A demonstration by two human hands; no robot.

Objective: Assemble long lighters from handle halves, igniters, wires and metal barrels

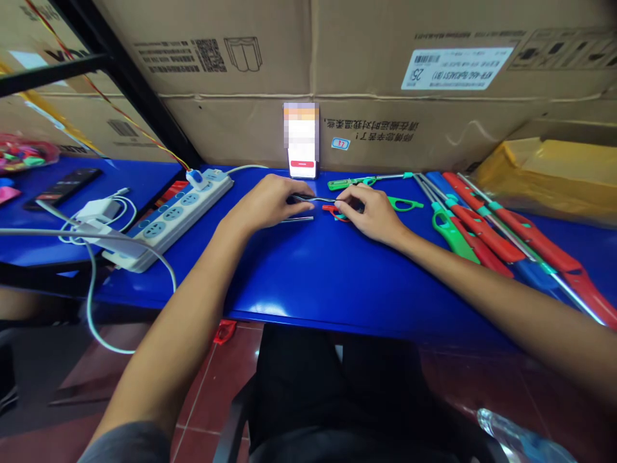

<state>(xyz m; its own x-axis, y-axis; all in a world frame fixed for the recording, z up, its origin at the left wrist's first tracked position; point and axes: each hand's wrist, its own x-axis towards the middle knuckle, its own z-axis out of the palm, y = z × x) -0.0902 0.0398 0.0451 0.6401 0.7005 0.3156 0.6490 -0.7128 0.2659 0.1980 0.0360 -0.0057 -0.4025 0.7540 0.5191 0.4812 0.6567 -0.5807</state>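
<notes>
Both hands (318,206) pinch a thin metal rod (315,200) lying left-to-right.

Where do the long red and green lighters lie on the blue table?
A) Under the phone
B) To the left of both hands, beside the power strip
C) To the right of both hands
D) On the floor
C: the pile of long lighters lies on the blue table beyond the right hand, while the power strip sits on the side of the left hand.
</notes>
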